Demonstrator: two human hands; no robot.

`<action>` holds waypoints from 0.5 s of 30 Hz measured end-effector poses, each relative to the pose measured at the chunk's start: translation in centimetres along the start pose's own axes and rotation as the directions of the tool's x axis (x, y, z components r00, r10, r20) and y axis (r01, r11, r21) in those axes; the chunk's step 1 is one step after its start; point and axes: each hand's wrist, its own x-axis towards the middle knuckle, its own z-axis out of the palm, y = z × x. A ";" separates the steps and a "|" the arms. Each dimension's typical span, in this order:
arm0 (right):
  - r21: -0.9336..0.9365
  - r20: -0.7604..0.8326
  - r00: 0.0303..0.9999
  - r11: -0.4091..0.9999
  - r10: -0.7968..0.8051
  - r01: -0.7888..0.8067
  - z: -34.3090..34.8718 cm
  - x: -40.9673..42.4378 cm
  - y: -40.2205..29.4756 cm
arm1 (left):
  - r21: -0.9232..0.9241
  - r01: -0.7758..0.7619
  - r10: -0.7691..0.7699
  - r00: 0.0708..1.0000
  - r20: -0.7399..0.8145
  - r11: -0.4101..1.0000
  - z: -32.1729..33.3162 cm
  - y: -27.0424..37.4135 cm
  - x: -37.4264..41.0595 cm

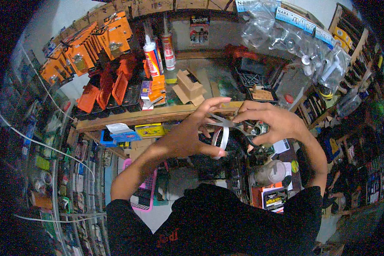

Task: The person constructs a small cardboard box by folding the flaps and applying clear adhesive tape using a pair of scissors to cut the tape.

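Observation:
Scissors (224, 123) are in my right hand (268, 123), with its fingers about the dark handles and the metal blades spread apart, pointing left. My left hand (192, 136) grips a thin white ring, which looks like a roll of tape (224, 138). The thumb presses at the ring's lower edge, and one finger reaches up above the blades. The roll stands on edge just below the scissors, between my two hands. How the other left fingers meet the roll is partly hidden.
Ahead runs a wooden shelf edge (140, 117), bearing silicone cartridges (152, 57), orange bins (118, 88) and an opened cardboard box (188, 86). Orange blister packs (80, 57) and plastic bags (294, 44) hang above. A clear jar (275, 171) stands right; a pink basket (150, 192) sits below.

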 end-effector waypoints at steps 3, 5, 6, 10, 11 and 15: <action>0.009 -0.028 0.999 1.000 -0.030 0.030 0.1 0.1 -0.1 | -0.012 -0.026 0.026 0.999 -0.038 1.000 -0.1 -0.2 -0.2; 0.001 -0.069 0.995 0.998 -0.066 0.066 -0.1 0.1 -0.3 | -0.006 -0.001 0.000 0.998 -0.060 1.000 -0.2 0.0 -0.4; -0.002 -0.088 0.993 0.997 -0.083 0.083 -0.3 0.1 -0.5 | -0.002 -0.014 0.014 0.997 -0.082 1.000 -0.2 -0.2 -0.5; -0.167 -0.247 0.964 0.984 -0.095 0.054 -2.3 0.0 -0.4 | 0.092 -0.055 0.072 0.979 -0.193 0.994 -0.4 -1.7 -0.8; -0.179 -0.283 0.956 0.984 -0.075 0.024 -2.5 0.3 0.2 | 0.135 -0.059 0.089 0.970 -0.225 0.989 -0.5 -1.9 -0.9; -0.242 -0.378 0.925 0.961 0.036 -0.136 -2.2 1.7 4.4 | 0.125 -0.005 0.043 0.952 -0.302 0.992 -0.5 -2.5 -1.2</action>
